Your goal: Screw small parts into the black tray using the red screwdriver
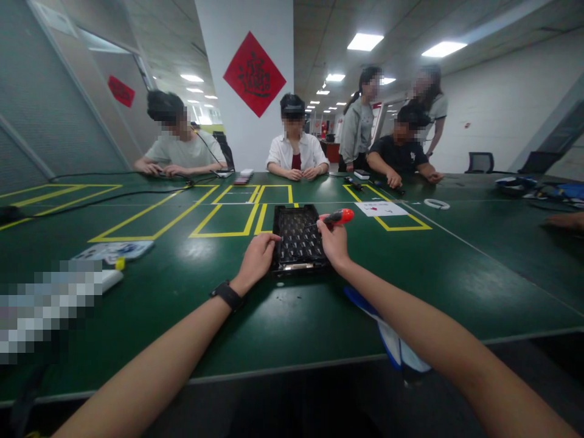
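Note:
A black tray-like device (297,238) with a grid of small parts lies on the green table (283,316) in front of me. My left hand (258,258) grips its left edge, fingers curled; a black watch sits on that wrist. My right hand (334,243) is closed on a red-handled screwdriver (336,217), whose tip points left onto the device's upper right part.
Yellow tape outlines (228,219) mark the table beyond the device. A white paper sheet (381,208) and a white tape ring (437,204) lie to the right. Blue-white paper (387,340) hangs over the near edge. Several people sit or stand at the far side.

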A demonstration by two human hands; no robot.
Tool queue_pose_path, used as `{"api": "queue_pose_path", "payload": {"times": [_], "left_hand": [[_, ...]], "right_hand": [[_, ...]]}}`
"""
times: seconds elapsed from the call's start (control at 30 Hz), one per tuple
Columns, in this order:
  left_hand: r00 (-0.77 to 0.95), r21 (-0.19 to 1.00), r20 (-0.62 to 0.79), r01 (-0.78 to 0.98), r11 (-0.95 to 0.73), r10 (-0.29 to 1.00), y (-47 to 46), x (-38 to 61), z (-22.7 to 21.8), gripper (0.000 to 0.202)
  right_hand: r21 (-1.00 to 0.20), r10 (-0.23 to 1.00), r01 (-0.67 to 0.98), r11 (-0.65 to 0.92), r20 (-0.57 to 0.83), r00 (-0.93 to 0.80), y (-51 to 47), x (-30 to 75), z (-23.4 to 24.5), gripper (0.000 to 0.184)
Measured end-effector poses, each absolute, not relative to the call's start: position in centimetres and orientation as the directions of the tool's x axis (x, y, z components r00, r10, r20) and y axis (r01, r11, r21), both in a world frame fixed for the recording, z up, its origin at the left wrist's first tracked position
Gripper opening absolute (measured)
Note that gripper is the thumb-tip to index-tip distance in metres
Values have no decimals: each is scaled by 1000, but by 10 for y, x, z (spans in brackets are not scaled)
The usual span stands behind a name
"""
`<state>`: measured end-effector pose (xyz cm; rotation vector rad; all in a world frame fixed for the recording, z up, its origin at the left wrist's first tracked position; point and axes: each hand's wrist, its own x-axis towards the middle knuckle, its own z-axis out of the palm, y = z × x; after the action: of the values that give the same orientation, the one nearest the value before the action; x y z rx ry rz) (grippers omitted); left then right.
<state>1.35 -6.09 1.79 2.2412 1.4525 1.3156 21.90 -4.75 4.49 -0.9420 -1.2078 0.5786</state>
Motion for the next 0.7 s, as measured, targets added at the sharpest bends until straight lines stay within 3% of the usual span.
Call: {"api": "queue_pose_path", "payload": {"times": [0.13,0.37,0.5,0.7], "left_hand": [[199,477,575,706,-523,793,-59,12,15,25],[228,449,570,718,-532,789,-60,13,15,29],[231,443,566,725,-528,792,-60,13,15,31],[190,480,563,717,-505,804,-62,16,17,23]], "right_hand": [[-913,893,-7,407,397,212,-38,221,41,19],[-867,867,5,498,497,-27,-50,216,45,20],[-850,854,117,514,494,-163,-54,215,46,18],[-831,831,36,556,553,-68,-61,214,51,17]]}}
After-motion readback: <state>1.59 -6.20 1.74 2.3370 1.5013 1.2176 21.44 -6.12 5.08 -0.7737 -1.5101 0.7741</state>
